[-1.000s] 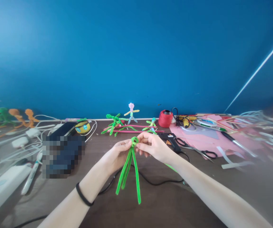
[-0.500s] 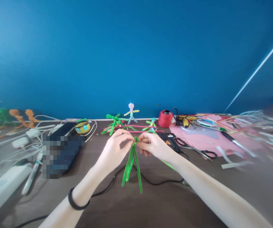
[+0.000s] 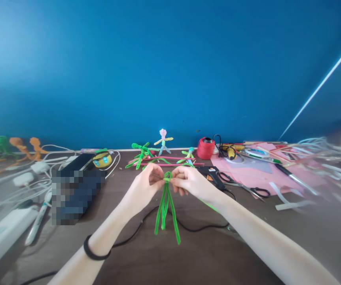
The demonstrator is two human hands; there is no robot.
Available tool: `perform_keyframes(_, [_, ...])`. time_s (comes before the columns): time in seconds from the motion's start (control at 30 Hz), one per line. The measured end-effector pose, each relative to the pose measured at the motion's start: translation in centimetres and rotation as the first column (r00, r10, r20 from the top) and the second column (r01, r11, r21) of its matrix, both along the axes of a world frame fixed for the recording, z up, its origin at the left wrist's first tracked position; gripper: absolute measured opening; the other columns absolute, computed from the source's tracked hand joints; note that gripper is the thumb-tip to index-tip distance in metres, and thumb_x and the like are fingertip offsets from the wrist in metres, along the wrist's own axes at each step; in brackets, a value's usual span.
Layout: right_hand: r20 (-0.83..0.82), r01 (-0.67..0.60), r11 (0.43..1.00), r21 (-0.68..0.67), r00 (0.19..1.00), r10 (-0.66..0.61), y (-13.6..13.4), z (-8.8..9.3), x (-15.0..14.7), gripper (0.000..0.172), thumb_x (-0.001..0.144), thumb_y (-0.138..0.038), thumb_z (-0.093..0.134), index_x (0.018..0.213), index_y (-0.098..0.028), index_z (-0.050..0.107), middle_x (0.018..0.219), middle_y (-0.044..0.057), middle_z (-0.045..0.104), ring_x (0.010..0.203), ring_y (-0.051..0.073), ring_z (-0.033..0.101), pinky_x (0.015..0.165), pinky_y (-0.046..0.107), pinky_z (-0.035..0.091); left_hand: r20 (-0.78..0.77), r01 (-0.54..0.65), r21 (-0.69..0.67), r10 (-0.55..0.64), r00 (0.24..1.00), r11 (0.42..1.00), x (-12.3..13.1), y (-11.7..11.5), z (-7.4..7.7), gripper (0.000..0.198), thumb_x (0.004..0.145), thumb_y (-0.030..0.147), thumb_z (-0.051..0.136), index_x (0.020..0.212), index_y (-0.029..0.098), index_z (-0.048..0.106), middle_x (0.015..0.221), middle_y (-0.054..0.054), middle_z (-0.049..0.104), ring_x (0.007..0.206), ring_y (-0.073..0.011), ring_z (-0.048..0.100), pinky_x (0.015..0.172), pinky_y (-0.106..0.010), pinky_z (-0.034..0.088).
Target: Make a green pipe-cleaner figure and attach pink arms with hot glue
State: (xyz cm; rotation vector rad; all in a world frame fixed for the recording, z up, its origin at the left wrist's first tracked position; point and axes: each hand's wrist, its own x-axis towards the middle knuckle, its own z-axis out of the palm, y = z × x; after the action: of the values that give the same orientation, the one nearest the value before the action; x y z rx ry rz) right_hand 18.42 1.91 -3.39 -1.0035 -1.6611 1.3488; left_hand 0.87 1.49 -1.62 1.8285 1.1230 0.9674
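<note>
A bundle of green pipe cleaners (image 3: 166, 202) hangs between my hands, looped at the top and bound there by a lighter green band. Several long ends dangle below the band. My left hand (image 3: 149, 182) pinches the band from the left, thumb and forefinger closed on it. From the other side my right hand (image 3: 188, 181) pinches the same spot, its other fingers curled. Behind my hands stand pipe-cleaner figures: a green one (image 3: 141, 152), a pink, yellow and blue one (image 3: 163, 142), and a small green one (image 3: 187, 155).
Right of my hands lie a black glue gun (image 3: 213, 177), scissors (image 3: 244, 186) and pink paper (image 3: 232, 170). A red spool (image 3: 205, 149) stands near the wall. White cables, a power strip (image 3: 7, 237) and a yellow tape measure (image 3: 102, 160) are on the left. A black cord (image 3: 194, 228) crosses the table.
My left hand has shifted slightly so the top loop shows more openly. The dangling ends have swung a little to the right and spread. Both hands keep their pinch.
</note>
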Motion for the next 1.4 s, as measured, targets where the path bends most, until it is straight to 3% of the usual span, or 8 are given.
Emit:
perform_keyframes(0.1, [-0.01, -0.001, 1.0, -0.007, 1.0, 0.001, 0.0, 0.0, 0.0, 0.014, 0.076, -0.026, 0.055, 0.082, -0.015, 0.049, 0.057, -0.001, 0.058, 0.039, 0.006, 0.048, 0.036, 0.017, 0.03, -0.006, 0.012, -0.092, -0.012, 1.0, 0.996, -0.1, 0.4, 0.0, 0.01, 0.07, 0.025, 0.058, 0.074, 0.018, 0.052, 0.076, -0.001, 0.058, 0.074, -0.0179, 0.058, 0.069, -0.031, 0.044])
perform_keyframes(0.27, [-0.013, 0.009, 1.0, -0.005, 1.0, -0.009, -0.1, 0.0, -0.1, 0.013, 0.076, -0.024, 0.054, 0.083, -0.015, 0.049, 0.057, -0.002, 0.058, 0.039, 0.006, 0.048, 0.037, 0.017, 0.031, 0.026, 0.003, -0.134, 0.0, 1.0, 0.991, 0.0, 0.5, 0.1, 0.013, 0.07, 0.028, 0.058, 0.075, 0.018, 0.052, 0.078, -0.001, 0.057, 0.075, -0.0179, 0.057, 0.071, -0.032, 0.043])
perform_keyframes(0.37, [-0.004, 0.016, 1.0, -0.014, 1.0, -0.016, -0.2, 0.1, -0.1, 0.011, 0.076, -0.023, 0.053, 0.081, -0.015, 0.049, 0.056, -0.002, 0.058, 0.039, 0.006, 0.048, 0.036, 0.017, 0.031, 0.029, -0.01, -0.071, 0.012, 0.999, 0.997, 0.1, 0.3, 0.1, 0.009, 0.071, 0.022, 0.057, 0.076, 0.019, 0.051, 0.078, 0.0, 0.056, 0.073, -0.0162, 0.056, 0.068, -0.029, 0.043])
perform_keyframes(0.6, [-0.011, 0.0, 1.0, 0.011, 1.0, 0.0, -0.1, -0.2, -0.3, 0.007, 0.076, -0.021, 0.052, 0.077, -0.015, 0.047, 0.056, -0.001, 0.058, 0.039, 0.007, 0.049, 0.035, 0.017, 0.033, -0.133, -0.021, 0.175, 0.045, 0.99, 0.984, 0.1, -0.2, -0.2, 0.008, 0.072, 0.021, 0.055, 0.077, 0.021, 0.061, 0.082, -0.003, 0.059, 0.074, -0.0178, 0.056, 0.07, -0.029, 0.042])
perform_keyframes(0.73, [-0.018, -0.01, 1.0, 0.008, 1.0, 0.01, 0.0, -0.6, -0.4, 0.008, 0.076, -0.022, 0.052, 0.076, -0.015, 0.047, 0.056, -0.001, 0.059, 0.039, 0.007, 0.049, 0.035, 0.017, 0.033, -0.159, -0.008, 0.229, 0.045, 0.986, 0.973, 0.2, -0.2, -0.3, 0.008, 0.072, 0.021, 0.056, 0.074, 0.021, 0.064, 0.08, -0.003, 0.059, 0.073, -0.0186, 0.055, 0.068, -0.029, 0.041])
perform_keyframes(1.07, [0.015, -0.038, 0.997, 0.068, 0.999, 0.037, -0.1, -0.6, -0.3, 0.01, 0.078, -0.025, 0.051, 0.077, -0.015, 0.049, 0.06, 0.001, 0.06, 0.041, 0.007, 0.049, 0.037, 0.017, 0.034, -0.186, 0.013, 0.221, 0.029, 0.982, 0.975, 0.2, 0.0, -0.5, 0.01, 0.071, 0.02, 0.056, 0.067, 0.021, 0.065, 0.08, -0.003, 0.061, 0.073, -0.0187, 0.056, 0.069, -0.028, 0.04])
perform_keyframes(1.4, [0.126, 0.025, 0.984, 0.175, 0.991, -0.048, -0.5, 0.3, -0.1, 0.016, 0.081, -0.029, 0.049, 0.075, -0.016, 0.054, 0.061, 0.0, 0.058, 0.042, 0.008, 0.046, 0.043, 0.021, 0.035, -0.095, 0.016, 0.032, -0.013, 0.995, 0.999, -0.3, 0.6, -0.5, 0.011, 0.069, 0.023, 0.059, 0.069, 0.022, 0.069, 0.088, -0.005, 0.064, 0.082, -0.021, 0.058, 0.078, -0.031, 0.042])
